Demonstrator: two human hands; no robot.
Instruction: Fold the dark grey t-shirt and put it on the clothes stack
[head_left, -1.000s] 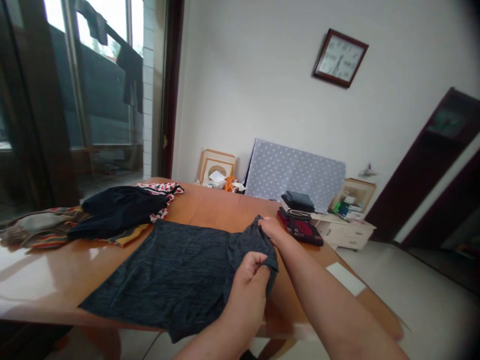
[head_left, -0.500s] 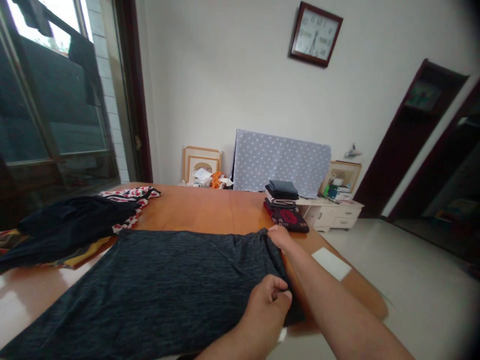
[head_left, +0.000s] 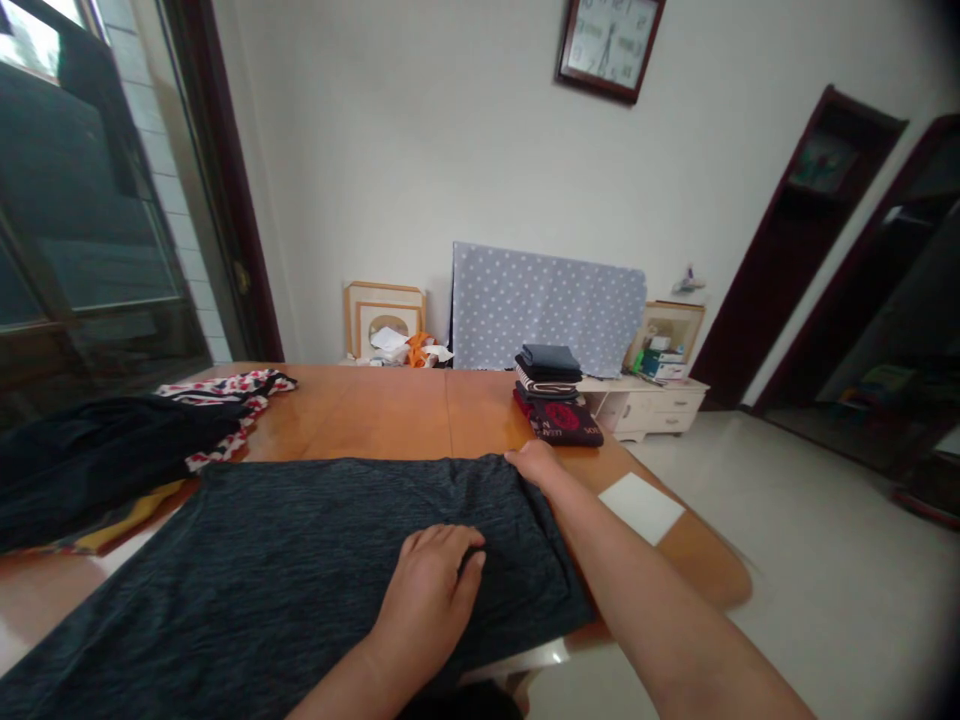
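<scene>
A dark grey heathered garment [head_left: 322, 540] lies spread over the near side of the wooden table, its far edge running roughly straight. My right hand [head_left: 534, 463] pinches the garment's far right corner. My left hand [head_left: 433, 582] is over the middle right part of the cloth, fingers loosely bent and the thumb apart, with nothing between them. Some wrinkles run through the fabric near the right corner. Just beyond my right hand stands a stack of folded clothes [head_left: 551, 385], with a dark red printed piece at the bottom.
On the left of the wooden table [head_left: 360, 410] lies a heap of dark clothes [head_left: 112, 440] with a red-and-white patterned piece. A white sheet [head_left: 642, 506] rests near the right edge. Behind are a polka-dot cover [head_left: 547, 305], picture frames [head_left: 384, 320] and a white cabinet [head_left: 660, 410].
My left hand has moved left from the garment's right edge onto its middle right part, and its fingers have opened. My right hand stays at the far corner. The view has shifted slightly.
</scene>
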